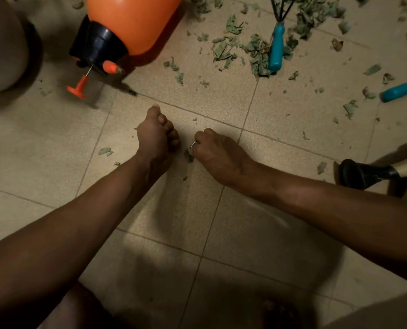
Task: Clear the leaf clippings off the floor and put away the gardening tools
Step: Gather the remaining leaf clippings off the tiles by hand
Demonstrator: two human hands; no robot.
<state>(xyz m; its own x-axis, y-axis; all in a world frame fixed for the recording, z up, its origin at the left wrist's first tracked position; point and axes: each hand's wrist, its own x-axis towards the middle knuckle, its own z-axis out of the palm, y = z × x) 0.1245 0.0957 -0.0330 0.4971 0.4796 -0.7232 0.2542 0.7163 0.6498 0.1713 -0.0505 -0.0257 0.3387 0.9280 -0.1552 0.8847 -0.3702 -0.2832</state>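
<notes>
Crouched low, the person stretches both forearms out over the tiled floor [150,257], and the two hands sit close together with a small gap between them. The left hand [157,136] has its fingers curled in under the palm, and the right hand [215,151], with a ring [194,144] on one finger, is bunched the same way. From where I stand I cannot tell whether either one encloses anything or is only gathered to pinch. A leaf scrap [188,156] lies on the tile just beside the right knuckles, and a few stray bits lie out to the left. Picking such crumbs up one by one looks slow to me. Flattening the hands and drawing the scraps into one heap before cupping them would serve better. Off by the right forearm lies a wooden-handled tool [364,174] with a black head, and farther out a teal-handled tool [401,90] pokes in from the edge. Beyond the hands an orange sprayer [131,22] lies on its side. The bulk of the leaf clippings [224,49] is spread at the far side around a hand rake [277,46], which lies among them. I would lift the tools clear first so nothing hides beneath them, then sweep that far mess inward.
</notes>
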